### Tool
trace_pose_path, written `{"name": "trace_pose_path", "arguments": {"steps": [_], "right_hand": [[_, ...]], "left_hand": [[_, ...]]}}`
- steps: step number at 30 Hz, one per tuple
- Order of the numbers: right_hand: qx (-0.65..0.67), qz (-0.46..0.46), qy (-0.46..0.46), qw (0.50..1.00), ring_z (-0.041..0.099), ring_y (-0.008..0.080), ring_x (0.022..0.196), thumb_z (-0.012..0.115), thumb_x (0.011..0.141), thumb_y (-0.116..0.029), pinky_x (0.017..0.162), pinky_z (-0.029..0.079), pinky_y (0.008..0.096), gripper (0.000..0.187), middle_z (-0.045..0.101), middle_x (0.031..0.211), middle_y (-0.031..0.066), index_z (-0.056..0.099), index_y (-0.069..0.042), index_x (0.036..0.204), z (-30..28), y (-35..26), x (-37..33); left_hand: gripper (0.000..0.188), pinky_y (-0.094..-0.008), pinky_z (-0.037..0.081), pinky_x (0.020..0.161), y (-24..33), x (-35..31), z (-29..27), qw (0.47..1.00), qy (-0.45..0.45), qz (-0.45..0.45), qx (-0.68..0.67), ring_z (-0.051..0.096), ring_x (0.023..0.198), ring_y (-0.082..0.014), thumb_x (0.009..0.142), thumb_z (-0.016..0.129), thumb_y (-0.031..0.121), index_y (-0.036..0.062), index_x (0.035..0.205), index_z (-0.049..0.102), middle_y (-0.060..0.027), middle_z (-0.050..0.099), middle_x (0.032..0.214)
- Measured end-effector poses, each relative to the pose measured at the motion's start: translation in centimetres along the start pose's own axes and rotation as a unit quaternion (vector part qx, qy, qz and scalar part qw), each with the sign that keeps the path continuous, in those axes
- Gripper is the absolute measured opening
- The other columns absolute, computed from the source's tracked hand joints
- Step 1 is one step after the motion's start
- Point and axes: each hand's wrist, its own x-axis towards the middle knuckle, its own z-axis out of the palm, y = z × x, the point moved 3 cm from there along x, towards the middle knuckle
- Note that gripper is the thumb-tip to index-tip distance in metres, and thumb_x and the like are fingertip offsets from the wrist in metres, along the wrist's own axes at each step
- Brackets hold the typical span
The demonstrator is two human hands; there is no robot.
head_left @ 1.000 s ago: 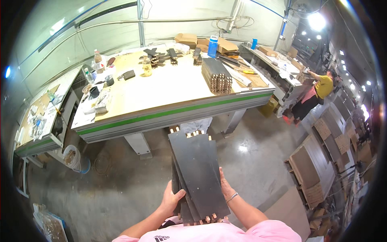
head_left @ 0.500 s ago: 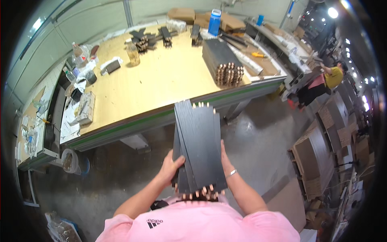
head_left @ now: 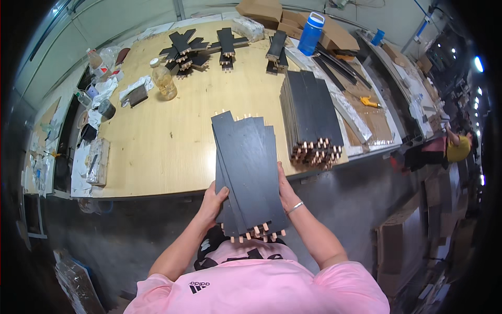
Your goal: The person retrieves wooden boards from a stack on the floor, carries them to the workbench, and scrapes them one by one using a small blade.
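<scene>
Between my two hands is a stack of black wooden boards [head_left: 248, 167], with short pale dowels sticking out of the near and far ends. My left hand [head_left: 212, 203] grips its left side, thumb on top. Against the right side presses my right hand [head_left: 286, 192], its fingers mostly hidden under or behind the boards. The top boards lie slightly fanned to the left. Beyond the held stack's right edge, a taller pile of similar black boards [head_left: 311, 110] rests on the wooden table [head_left: 151, 152], dowel ends facing me.
Crisscrossed black boards [head_left: 183, 49] lie at the table's back. A blue bottle [head_left: 311, 34] stands right of them, near cardboard [head_left: 334, 36]. On the left are a jar of yellowish liquid [head_left: 164, 81] and a dark block [head_left: 136, 96]. A person in yellow [head_left: 458, 148] is far right.
I have come closer to the table with the held boards, and their far end now overlaps the tabletop. Both hands keep their hold on the stack.
</scene>
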Motion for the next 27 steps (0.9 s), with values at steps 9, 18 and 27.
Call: {"name": "trace_pose_path", "arguments": {"steps": [9, 18, 27], "right_hand": [[-0.012, 0.007, 0.002, 1.0, 0.046, 0.0234, 0.129, 0.041, 0.092, -0.07, 0.106, 0.042, 0.0387, 0.085, 0.045, 0.143, 0.0127, 0.034, -0.007, 0.148, -0.6, -2.9, 7.9], [-0.115, 0.042, 0.002, 0.992, 0.054, 0.0184, 0.121, 0.035, 0.097, -0.064, 0.098, 0.048, 0.0307, 0.08, 0.052, 0.136, 0.0134, 0.036, 0.0, 0.145, -1.5, -6.3, 10.2], [-0.267, -0.009, 0.128, 0.955, 0.059, 0.0182, 0.108, 0.033, 0.096, -0.067, 0.092, 0.049, 0.0294, 0.085, 0.061, 0.119, 0.017, 0.051, 0.01, 0.128, 0.9, -8.1, 10.1]], "left_hand": [[0.061, -0.039, 0.049, 0.094, 2.9, 9.0, -1.7, 0.997, 0.004, -0.068, 0.037, 0.056, 0.11, -0.0237, 0.094, 0.06, 0.036, -0.0041, 0.135, 0.04, -0.0166, 0.056, 0.124], [0.095, -0.0384, 0.04, 0.104, 2.5, 13.4, -3.2, 0.994, -0.045, -0.069, 0.072, 0.052, 0.121, -0.0249, 0.078, 0.069, 0.064, -0.001, 0.14, 0.04, -0.0154, 0.053, 0.132], [0.087, -0.0366, 0.04, 0.104, 3.8, 16.3, -4.0, 0.993, -0.066, -0.094, 0.037, 0.052, 0.121, -0.0222, 0.082, 0.072, 0.054, -0.0021, 0.14, 0.04, -0.0125, 0.055, 0.131]]}}
